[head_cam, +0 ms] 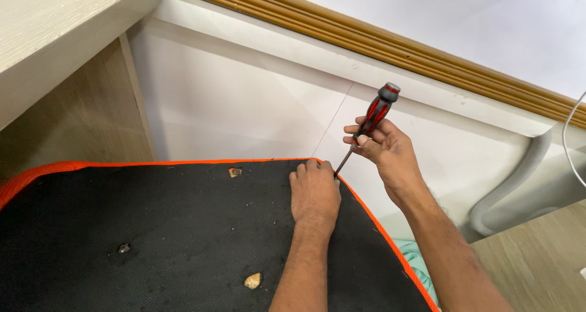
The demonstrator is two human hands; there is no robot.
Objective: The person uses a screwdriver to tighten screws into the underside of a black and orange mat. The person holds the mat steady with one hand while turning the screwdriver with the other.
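Right hand [387, 150] grips screwdriver [369, 126], tip at black pad's [183, 239] far edge; left hand [314, 193] presses flat, fingers extended, holding nothing; tip wants steady seating.

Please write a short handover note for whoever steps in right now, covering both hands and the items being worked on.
Left hand: palm down on the black fabric panel, fingers at its orange-trimmed far edge.
Right hand: gripping the red-and-black screwdriver, tip angled down to the panel edge beside the left fingers.
Panel: lies flat near the white wall; a torn hole, a metal fastener and another torn hole show on it.
Done: tip placed at the edge.
Left: whatever sits under the tip is hidden by the fingers.
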